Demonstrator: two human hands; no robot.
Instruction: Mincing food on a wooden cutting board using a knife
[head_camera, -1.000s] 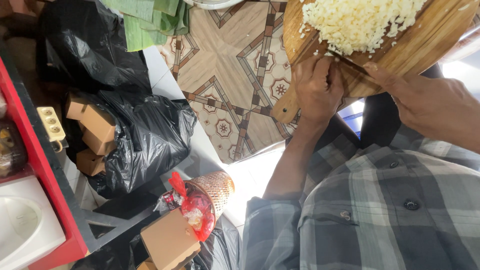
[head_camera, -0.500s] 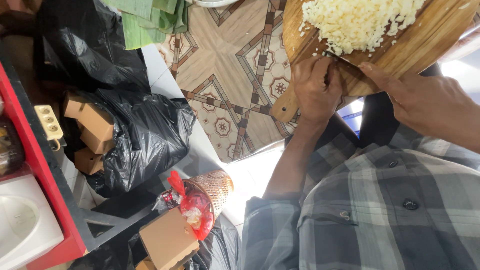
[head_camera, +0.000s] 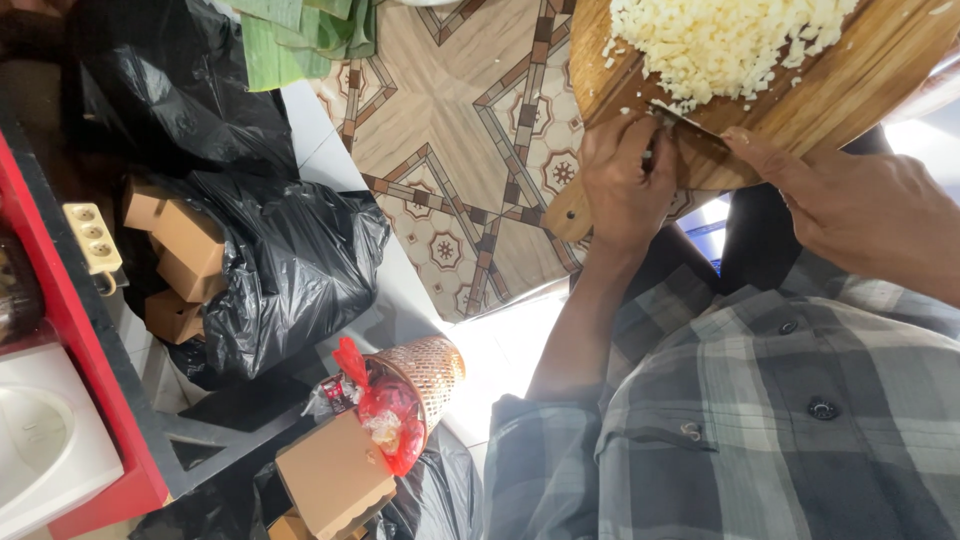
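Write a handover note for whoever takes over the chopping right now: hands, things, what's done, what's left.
Left hand: closed around the knife handle.
Right hand: open, fingertips on the blade's far end.
Things: the knife lies at the near edge of the pale chopped pile on the round wooden board, over a patterned surface.
Done: most of the pile looks finely chopped.
Left: a few stray bits by the blade, perhaps a finer pass.

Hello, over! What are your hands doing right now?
Left hand grips knife; right hand steadies its blade. Chopped white food heaped on wooden board. Nothing in the way.
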